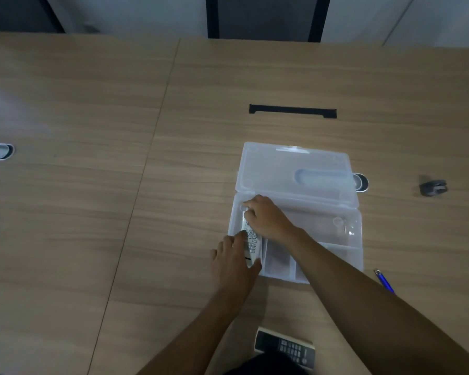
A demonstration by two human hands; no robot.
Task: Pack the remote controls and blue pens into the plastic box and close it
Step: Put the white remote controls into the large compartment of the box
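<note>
Closest to the camera, a dark remote lies flat on the desk, not packed yet. A bit further out on the right, a blue pen sits just beside the plastic box, also waiting its turn.

Then the action: the left hand has its grip pinched on the near end of a white remote, thumb one side, fingers the other. The right hand is curled over the far end, guiding it into the box's left compartment.

I'd guess the remote is light, rigid and a little slick, so holding the long edges rather than the buttons makes sense. The pen will roll, so pinch it mid-barrel.

Behind it all, the clear lid lies folded back open.
</note>
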